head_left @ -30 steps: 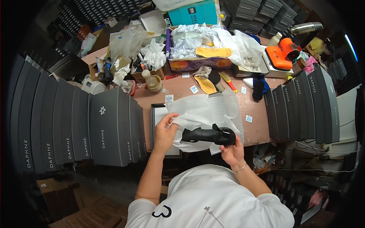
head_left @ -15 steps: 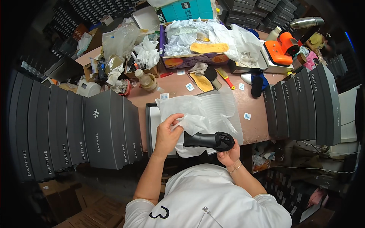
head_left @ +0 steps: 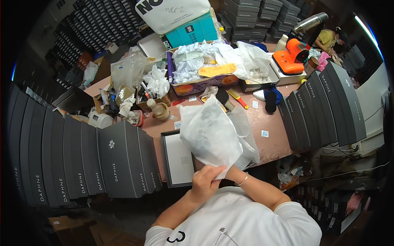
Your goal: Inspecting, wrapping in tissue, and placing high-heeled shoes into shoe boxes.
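A dark shoe (head_left: 207, 131) shows dimly through a thin white bag (head_left: 221, 143), raised above the table in front of me. My left hand (head_left: 206, 181) is closed on the bag's near edge, thumb and fingers pinching it. My right hand (head_left: 233, 174) reaches into or behind the bag's mouth; only its back and wrist show, and the fingers are hidden. Just left of the bag lies an open dark shoebox (head_left: 163, 153) with a white inside. A ribbed white sheet (head_left: 250, 143) pokes out beneath the bag on the right.
Grey shoeboxes stand in rows at the left (head_left: 119, 160) and right (head_left: 328, 110). Farther back are a purple carton (head_left: 205, 86) heaped with crumpled paper, an orange device (head_left: 291, 57), a glass jar (head_left: 160, 110) and a red-and-yellow brush (head_left: 238, 98). Another person (head_left: 328, 41) is at far right.
The black shoe, bare in my right hand before, is now inside the white bag. My left hand has moved nearer me and right, onto the bag's edge; my right hand has moved left.
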`<control>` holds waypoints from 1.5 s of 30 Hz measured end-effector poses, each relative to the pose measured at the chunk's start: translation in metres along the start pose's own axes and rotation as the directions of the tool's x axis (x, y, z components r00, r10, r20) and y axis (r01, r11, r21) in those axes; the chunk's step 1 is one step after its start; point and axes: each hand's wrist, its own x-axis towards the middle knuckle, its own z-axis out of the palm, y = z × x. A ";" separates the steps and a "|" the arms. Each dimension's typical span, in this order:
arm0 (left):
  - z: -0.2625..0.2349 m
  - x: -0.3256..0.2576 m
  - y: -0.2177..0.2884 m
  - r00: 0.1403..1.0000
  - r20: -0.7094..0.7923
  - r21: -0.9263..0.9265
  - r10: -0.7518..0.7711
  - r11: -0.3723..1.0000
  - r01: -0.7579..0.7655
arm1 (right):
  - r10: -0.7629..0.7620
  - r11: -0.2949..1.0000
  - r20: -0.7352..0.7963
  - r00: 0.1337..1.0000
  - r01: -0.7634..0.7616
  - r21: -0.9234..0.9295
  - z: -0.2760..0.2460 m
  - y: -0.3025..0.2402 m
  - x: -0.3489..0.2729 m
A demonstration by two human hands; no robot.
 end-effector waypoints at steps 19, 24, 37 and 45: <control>-0.006 -0.082 -0.093 0.348 0.389 -0.848 -0.853 -0.183 0.498 | -0.121 0.810 0.515 0.849 0.384 -0.443 0.052 0.019 -0.008; -0.085 -0.078 -0.108 0.638 -0.068 -0.554 -0.767 0.561 0.615 | 0.528 0.715 0.461 0.713 -0.666 0.211 -0.039 -0.007 -0.026; 0.173 0.010 -0.167 0.573 0.311 -0.703 -0.758 0.222 0.675 | 0.266 0.813 -0.277 0.923 -0.369 -0.451 -0.067 0.099 -0.016; 0.166 -0.021 -0.161 0.519 0.275 -0.361 -0.809 0.413 0.836 | 0.315 0.886 -0.006 0.949 -0.297 -0.355 -0.067 0.085 -0.026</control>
